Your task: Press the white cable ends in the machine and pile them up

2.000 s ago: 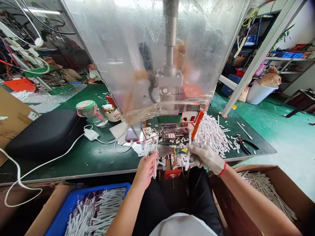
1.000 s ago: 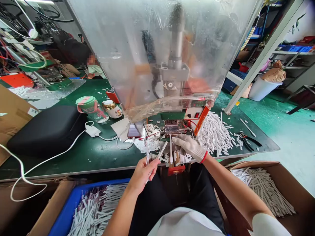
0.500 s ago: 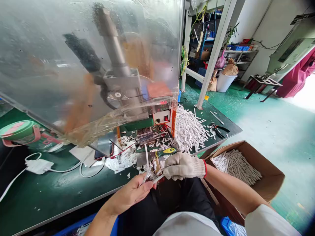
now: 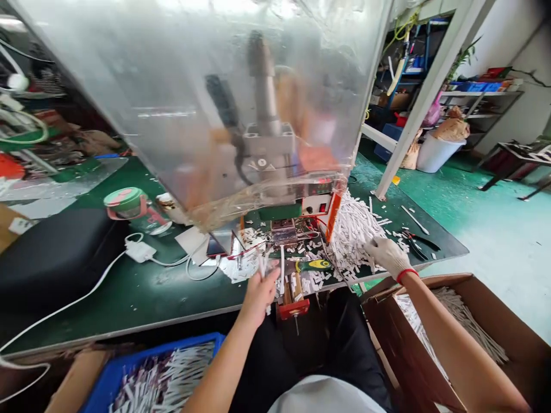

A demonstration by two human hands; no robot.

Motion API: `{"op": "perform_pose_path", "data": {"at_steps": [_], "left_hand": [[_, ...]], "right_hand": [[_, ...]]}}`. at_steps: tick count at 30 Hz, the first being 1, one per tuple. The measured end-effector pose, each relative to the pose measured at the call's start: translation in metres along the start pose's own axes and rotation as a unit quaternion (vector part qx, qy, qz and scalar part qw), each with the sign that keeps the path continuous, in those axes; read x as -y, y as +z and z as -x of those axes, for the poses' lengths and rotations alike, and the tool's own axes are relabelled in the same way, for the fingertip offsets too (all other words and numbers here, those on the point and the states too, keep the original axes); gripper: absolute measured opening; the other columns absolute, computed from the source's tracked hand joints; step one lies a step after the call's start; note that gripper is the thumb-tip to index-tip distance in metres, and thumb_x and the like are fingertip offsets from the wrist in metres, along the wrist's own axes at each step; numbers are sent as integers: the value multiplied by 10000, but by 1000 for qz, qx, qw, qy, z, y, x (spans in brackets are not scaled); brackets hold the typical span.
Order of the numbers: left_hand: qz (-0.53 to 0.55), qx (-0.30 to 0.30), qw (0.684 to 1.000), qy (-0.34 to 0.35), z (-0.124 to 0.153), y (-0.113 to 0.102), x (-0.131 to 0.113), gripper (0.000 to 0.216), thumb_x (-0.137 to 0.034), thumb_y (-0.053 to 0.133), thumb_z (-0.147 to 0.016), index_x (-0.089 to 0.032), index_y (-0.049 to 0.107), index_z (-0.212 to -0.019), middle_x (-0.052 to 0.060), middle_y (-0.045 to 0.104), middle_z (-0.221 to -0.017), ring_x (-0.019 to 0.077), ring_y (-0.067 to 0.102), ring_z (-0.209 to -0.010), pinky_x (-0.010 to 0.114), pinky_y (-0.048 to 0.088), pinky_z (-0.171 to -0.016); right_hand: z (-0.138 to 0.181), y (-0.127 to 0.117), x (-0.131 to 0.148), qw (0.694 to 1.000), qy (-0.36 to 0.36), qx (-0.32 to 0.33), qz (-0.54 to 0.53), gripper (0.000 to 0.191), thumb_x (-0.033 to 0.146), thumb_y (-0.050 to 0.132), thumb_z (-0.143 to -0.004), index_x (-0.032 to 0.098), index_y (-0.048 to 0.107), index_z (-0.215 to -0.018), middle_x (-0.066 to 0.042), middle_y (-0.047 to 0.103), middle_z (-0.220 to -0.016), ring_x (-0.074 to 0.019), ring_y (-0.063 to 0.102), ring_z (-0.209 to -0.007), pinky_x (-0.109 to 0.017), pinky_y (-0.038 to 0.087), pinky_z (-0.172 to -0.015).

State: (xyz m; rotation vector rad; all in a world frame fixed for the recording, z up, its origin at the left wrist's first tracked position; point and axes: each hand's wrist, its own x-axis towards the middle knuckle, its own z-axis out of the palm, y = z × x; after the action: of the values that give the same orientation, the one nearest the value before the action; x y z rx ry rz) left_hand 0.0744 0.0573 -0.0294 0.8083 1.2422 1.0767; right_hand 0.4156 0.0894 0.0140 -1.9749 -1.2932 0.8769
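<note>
1. While the left hand (image 4: 260,293) sits just below the centre of the frame, its bare thumb and fingers are clamped on a few white strips (image 4: 262,264), which rise from the grip, one end showing below the hand; they are blurred, so their number is unclear
2. Right of centre, the right hand (image 4: 390,256), in a pale glove with a red cuff, is at the right-hand side of the pile of white pieces (image 4: 350,226); I cannot tell whether its fingers are apart or closed on a piece
3. Just right of the left hand, a single white strip (image 4: 282,268) points away from the person, its far end at the small metal block (image 4: 284,234) near the centre
4. Beside that strip, towards the right, lies a scraper with a yellow and green handle (image 4: 317,265); nearer the bottom, a red block (image 4: 294,308) juts past the edge of the green bench (image 4: 172,295)
5. Across the upper middle hangs a cloudy clear cover (image 4: 181,100), a press (image 4: 267,140) showing dimly through it
6. Farther right on the bench lie pliers (image 4: 416,250); in the lower right a cardboard box (image 4: 512,318), and in the lower left a blue bin (image 4: 105,376), both hold more white pieces
</note>
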Motion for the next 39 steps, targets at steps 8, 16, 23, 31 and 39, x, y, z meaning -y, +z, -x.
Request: {"op": "perform_pose_path", "data": {"at_steps": [8, 16, 23, 31, 39], "left_hand": [[-12, -12, 1000, -13, -11, 6, -14, 424, -571, 775, -677, -177, 616, -668, -136, 241, -404, 37, 199, -320, 201, 93, -360], [139, -31, 990, -13, 24, -31, -12, 403, -477, 842, -638, -153, 608, -589, -120, 285, -381, 9, 211, -325, 164, 146, -351], [122, -68, 990, 11, 44, -52, -9, 505, -518, 851, -655, -175, 501, -535, -79, 387, -401, 22, 302, -344, 170, 181, -362], [42, -25, 999, -7, 49, -46, -7, 510, -625, 800, -666, -160, 595, -629, -54, 469, -408, 52, 371, -334, 196, 200, -383], [-108, 113, 988, 17, 45, -52, -23, 521, -665, 713, -754, -156, 635, -679, -77, 417, -414, 48, 307, -359, 203, 203, -410]], "right_hand": [[40, 36, 32, 941, -28, 246, -232, 387, 561, 677, -846, 191, 615, -942, 3, 621, -652, -95, 499, -417, -206, 381, -368], [54, 163, 78, 912, -9, 302, -276, 363, 532, 643, -846, 206, 516, -751, 37, 534, -479, -110, 460, -322, -228, 361, -302], [42, 182, 85, 906, 46, 282, -312, 280, 436, 647, -816, 184, 545, -754, 18, 598, -527, -91, 471, -313, -206, 344, -299], [43, 183, 88, 907, 40, 286, -306, 300, 456, 638, -830, 191, 524, -749, 30, 565, -541, -99, 491, -334, -216, 363, -308], [51, 131, 102, 922, -126, 344, -126, 426, 618, 556, -906, 193, 549, -877, 17, 567, -655, -90, 473, -445, -204, 343, -380]]}}
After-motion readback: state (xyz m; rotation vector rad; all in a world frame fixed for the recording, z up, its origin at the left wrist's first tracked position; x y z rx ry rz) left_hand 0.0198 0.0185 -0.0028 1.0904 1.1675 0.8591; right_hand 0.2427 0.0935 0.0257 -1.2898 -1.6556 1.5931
